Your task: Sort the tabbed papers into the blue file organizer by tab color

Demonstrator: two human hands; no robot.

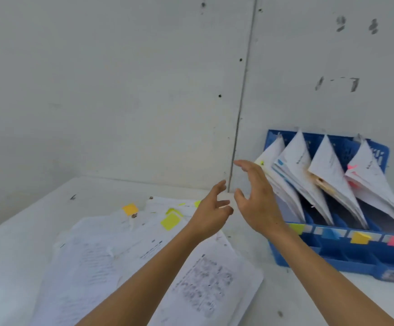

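A loose pile of white printed papers lies on the white table, with yellow and orange tabs showing at its far edge. The blue file organizer stands at the right against the wall. Its slots hold leaning paper stacks with yellow, blue, orange and pink tabs, and matching colour labels run along its front rail. My left hand hovers above the pile with fingers loosely spread, holding nothing. My right hand is raised beside the organizer's leftmost stack, fingers spread, empty.
The white table meets a grey-white wall in a corner behind the pile. A vertical seam in the wall runs down just left of the organizer. Bare tabletop lies left of the papers and in front of the organizer.
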